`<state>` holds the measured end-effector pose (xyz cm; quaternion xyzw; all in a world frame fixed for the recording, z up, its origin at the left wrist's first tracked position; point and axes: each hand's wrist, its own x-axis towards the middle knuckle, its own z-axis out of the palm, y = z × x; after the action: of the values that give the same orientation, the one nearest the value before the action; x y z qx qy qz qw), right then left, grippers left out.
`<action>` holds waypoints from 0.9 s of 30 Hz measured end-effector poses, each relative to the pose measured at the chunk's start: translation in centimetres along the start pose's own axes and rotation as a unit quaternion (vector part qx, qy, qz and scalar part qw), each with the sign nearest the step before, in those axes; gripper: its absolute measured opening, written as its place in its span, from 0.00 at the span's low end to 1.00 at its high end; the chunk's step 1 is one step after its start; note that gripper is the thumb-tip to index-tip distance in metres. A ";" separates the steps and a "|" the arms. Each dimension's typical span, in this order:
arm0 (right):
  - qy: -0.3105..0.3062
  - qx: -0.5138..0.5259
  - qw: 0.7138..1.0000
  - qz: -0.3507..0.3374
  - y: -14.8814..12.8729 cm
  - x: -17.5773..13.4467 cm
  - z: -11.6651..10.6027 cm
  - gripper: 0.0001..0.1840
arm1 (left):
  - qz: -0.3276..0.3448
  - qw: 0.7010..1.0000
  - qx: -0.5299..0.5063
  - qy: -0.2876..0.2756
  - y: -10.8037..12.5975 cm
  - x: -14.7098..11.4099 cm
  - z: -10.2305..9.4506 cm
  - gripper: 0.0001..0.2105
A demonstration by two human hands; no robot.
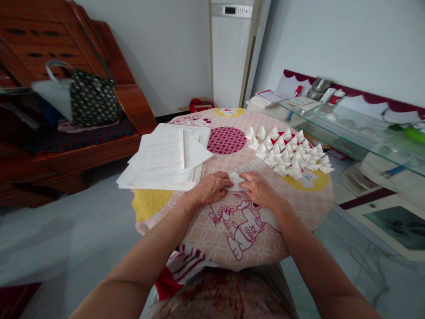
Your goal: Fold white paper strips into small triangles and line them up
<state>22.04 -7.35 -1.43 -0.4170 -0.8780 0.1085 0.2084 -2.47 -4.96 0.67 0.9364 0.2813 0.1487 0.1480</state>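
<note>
A small white sheet of paper [236, 179], partly folded, lies on the cloth-covered round table [265, 241] in front of me. My left hand [213, 187] grips its left side with the fingers curled. At its right side my right hand [256, 188] has its fingers bent and pressed on the paper. Beyond the right hand stand several folded white paper pieces [285, 153] with pointed tips, set close together. To the left lies a stack of white paper [159, 153], the top sheets bearing handwriting.
Right of the table is a glass-topped cabinet [358, 128] holding papers, cups and metal containers. A wooden bench [136, 106] with a dark patterned bag [94, 97] stands at the left. A tall white air conditioner [230, 57] is at the back.
</note>
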 end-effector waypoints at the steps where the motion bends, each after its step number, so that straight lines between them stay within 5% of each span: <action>1: -0.004 0.002 1.000 -0.004 -0.1 0.0 0.1 0.16 | 0.001 1.000 -0.002 0.000 0.0 0.0 0.0 0.13; 13: 0.010 0.140 0.987 0.081 0.0 0.2 -1.7 0.09 | -0.091 0.992 -0.076 0.048 -1.3 -0.6 -0.4 0.07; 27: 0.048 0.101 0.975 0.193 -0.1 1.0 -1.0 0.09 | -0.220 0.972 -0.057 0.065 -1.1 0.5 0.0 0.10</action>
<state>21.88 -6.61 -0.21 -0.5602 -0.7546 0.2143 0.2663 -2.58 -3.75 0.37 0.8299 0.4805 0.1887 0.2115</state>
